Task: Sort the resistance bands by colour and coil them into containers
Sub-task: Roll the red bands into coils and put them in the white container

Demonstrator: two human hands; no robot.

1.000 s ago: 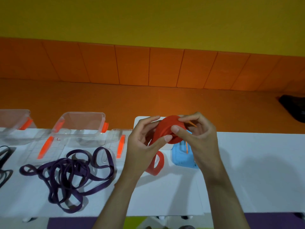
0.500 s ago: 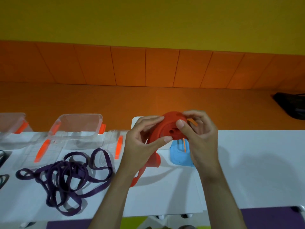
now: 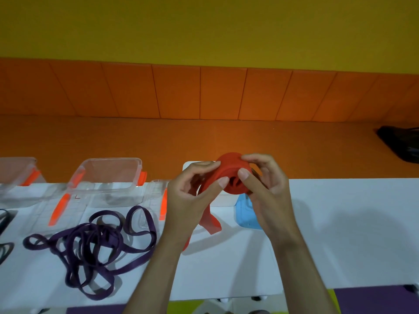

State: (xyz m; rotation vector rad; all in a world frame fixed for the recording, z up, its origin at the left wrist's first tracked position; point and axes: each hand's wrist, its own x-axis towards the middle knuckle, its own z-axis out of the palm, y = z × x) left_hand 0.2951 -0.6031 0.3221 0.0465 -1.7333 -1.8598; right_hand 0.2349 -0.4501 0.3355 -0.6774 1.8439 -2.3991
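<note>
A red resistance band [image 3: 229,175] is rolled into a thick coil held above the white table [image 3: 340,234]. My right hand [image 3: 265,189] grips the coil, thumb on its open face. My left hand [image 3: 190,196] pinches the loose strip leading off the coil, and the tail of the red band hangs down to the table. A tangle of purple bands [image 3: 95,243] lies on the table to the left. Two clear containers, one [image 3: 106,175] at centre left and one [image 3: 15,175] at the far left, have orange clips.
A blue lid [image 3: 246,214] lies on the table under my right hand. Clear lids with orange clips [image 3: 59,209] lie in front of the containers. Black bands [image 3: 4,232] show at the left edge. A dark object [image 3: 401,143] lies on the orange ledge at right.
The coil has been turned so its open face points toward me. The loose red tail has swung and now hangs lower, reaching the table. The view shifted slightly right.
</note>
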